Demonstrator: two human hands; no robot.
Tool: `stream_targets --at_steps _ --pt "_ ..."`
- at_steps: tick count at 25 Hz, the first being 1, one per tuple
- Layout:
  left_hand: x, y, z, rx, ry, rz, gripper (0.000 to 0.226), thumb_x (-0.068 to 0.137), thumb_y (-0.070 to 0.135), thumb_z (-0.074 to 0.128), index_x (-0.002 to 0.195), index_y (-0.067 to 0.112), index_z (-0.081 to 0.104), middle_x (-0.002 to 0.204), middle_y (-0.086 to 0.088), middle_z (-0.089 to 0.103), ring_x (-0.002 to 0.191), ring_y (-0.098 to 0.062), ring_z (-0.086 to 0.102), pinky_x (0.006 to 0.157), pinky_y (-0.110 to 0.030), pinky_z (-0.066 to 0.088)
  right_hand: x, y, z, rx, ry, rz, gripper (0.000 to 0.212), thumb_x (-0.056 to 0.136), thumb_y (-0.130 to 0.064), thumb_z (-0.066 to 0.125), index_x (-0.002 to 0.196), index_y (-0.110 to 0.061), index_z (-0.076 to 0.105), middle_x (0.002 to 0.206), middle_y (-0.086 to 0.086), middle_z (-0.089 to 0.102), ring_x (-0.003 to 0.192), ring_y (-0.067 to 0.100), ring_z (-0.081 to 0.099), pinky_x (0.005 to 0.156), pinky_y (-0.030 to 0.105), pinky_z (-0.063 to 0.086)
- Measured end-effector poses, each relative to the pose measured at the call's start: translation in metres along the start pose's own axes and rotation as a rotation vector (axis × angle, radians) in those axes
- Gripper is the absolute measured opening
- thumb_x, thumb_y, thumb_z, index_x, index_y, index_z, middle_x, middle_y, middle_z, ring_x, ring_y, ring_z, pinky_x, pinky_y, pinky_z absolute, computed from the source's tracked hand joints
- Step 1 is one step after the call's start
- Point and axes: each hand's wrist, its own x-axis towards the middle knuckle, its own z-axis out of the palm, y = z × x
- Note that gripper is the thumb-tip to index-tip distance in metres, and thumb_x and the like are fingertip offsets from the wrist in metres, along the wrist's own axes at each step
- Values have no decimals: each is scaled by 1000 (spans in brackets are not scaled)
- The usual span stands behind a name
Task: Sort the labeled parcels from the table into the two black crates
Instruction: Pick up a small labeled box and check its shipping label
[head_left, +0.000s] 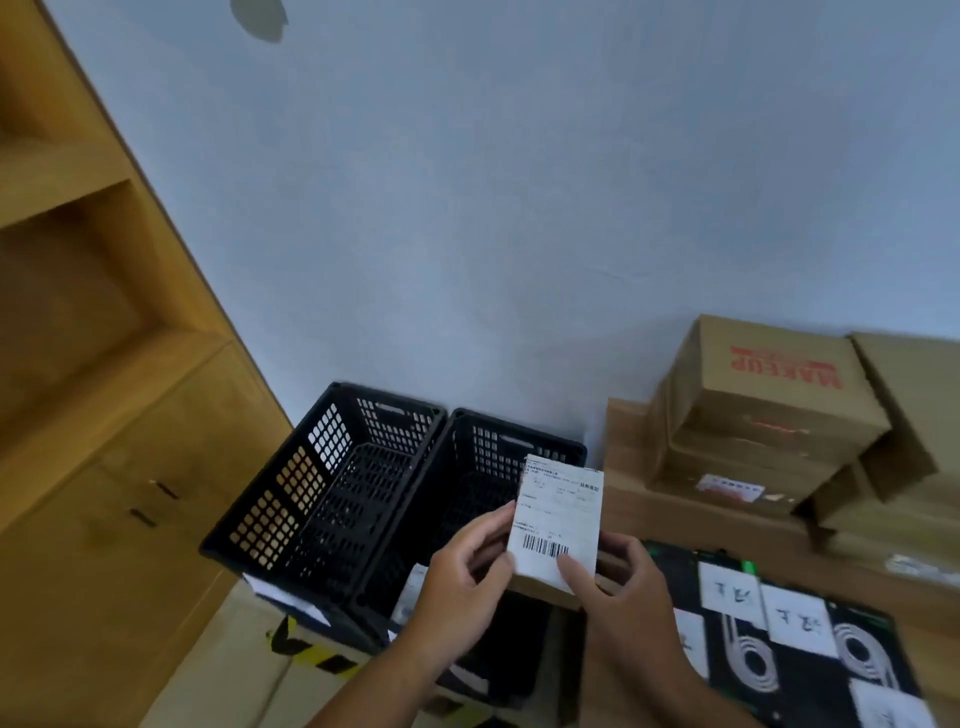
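Left hand (462, 566) and right hand (618, 587) both grip the labelled parcel (561, 519), long axis pointing away, just above the right black crate (488, 452).

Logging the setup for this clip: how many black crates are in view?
2. The left crate stands next to the wooden cabinet; the right crate sits directly beside it, partly behind the parcel held by the left hand and right hand. No others show.
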Motion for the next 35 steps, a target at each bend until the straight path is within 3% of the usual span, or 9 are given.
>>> stream_targets --at_steps 5,9,12,16,20,22,26,31,35 --pt "32 -28 -103 171 -146 -86 48 99 31 62 140 53 54 144 27 50 126 9 50 108 -30 49 3 2 101 12 133 120 40 76 -35 88 106 -30 63 101 -13 75 85 -7 71 68 16 56" --pt "50 -57 -151 197 -221 -146 42 102 31 60 139 49 53 143 31 47 131 5 48 105 -23 48 13 16 153 15 130 212 44 74 -38 89 109 -30 64 105 -14 74 93 -4 71 74 22 60" --pt "64 -96 -165 197 -224 -269 42 103 33 59 143 43 49 134 17 45 120 2 54 91 -10 50 34 41 182 -16 108 263 44 76 -33 89 110 -32 62 105 -17 72 94 -15 65 64 11 56" --pt "82 -187 -165 284 -150 -380 46 104 21 58 150 25 49 127 10 45 116 2 55 90 -6 47 72 124 223 -57 74 327 45 77 -28 89 113 -31 62 108 -16 73 97 -11 67 71 11 56" --pt "101 -273 -146 433 -113 -512 53 102 14 51 153 23 40 127 7 38 107 -1 54 86 -12 48 105 219 261 -83 41 364 47 79 -27 88 117 -26 62 114 -11 72 105 2 68 90 30 59" --pt "104 -304 -135 481 -130 -583 57 99 15 51 154 23 34 134 3 35 113 -12 55 94 -24 51 114 255 275 -112 24 413 46 79 -26 88 117 -22 62 114 -8 72 106 8 69 92 34 58" --pt "108 -344 -120 491 -121 -724 66 102 18 51 160 14 20 151 -7 30 135 -23 47 114 -35 43 134 304 292 -153 -101 506 39 80 -21 88 110 -18 64 109 0 73 97 9 70 77 20 57" --pt "120 -365 -123 561 -135 -809 73 100 21 54 160 6 14 154 -12 35 138 -27 45 113 -41 45 155 325 306 -290 -241 562 46 76 -11 89 112 -9 61 109 4 71 98 15 69 84 27 58" --pt "130 -371 -126 601 -181 -922 87 100 26 56 161 2 -2 161 -15 27 143 -29 40 115 -42 43 165 331 318 -378 -304 587 40 77 -12 87 104 -14 58 101 1 70 86 4 63 65 11 49"
